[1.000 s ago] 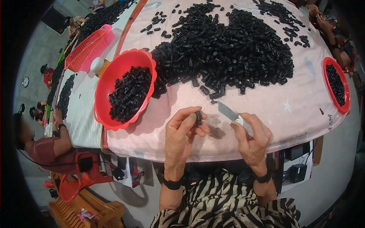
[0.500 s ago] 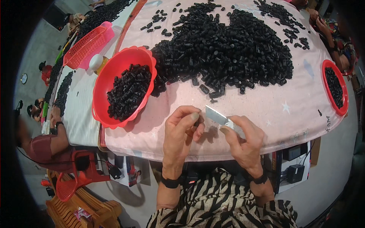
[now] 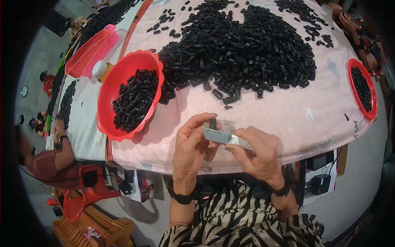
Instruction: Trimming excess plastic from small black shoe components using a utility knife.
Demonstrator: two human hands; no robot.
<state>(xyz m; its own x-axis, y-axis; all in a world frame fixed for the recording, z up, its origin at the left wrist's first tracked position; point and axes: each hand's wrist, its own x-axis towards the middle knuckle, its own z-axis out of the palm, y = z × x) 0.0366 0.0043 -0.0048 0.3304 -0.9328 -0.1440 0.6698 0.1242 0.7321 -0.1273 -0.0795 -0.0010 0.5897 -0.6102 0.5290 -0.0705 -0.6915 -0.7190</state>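
You are looking down past your zebra-striped clothing at a table covered with a pale pink cloth (image 3: 267, 113). Your left hand (image 3: 190, 146), just beyond the near edge, has its thumb and fingers closed around a small black piece (image 3: 212, 123), which stands roughly upright at the fingertips. Your right hand (image 3: 260, 154), close beside it, pinches the pale, shiny wrapped grip of a flat metal blade (image 3: 216, 136) between thumb and fingers. The blade points left and crosses in front of the piece's lower part; you cannot tell whether its edge touches. Beyond your hands spreads a big heap of similar black pieces (image 3: 242, 53), a few lying loose at its near side. To the left, a scalloped red bowl (image 3: 108, 96) holds more; far right sits a red oval tray (image 3: 374, 105) of dark bits.
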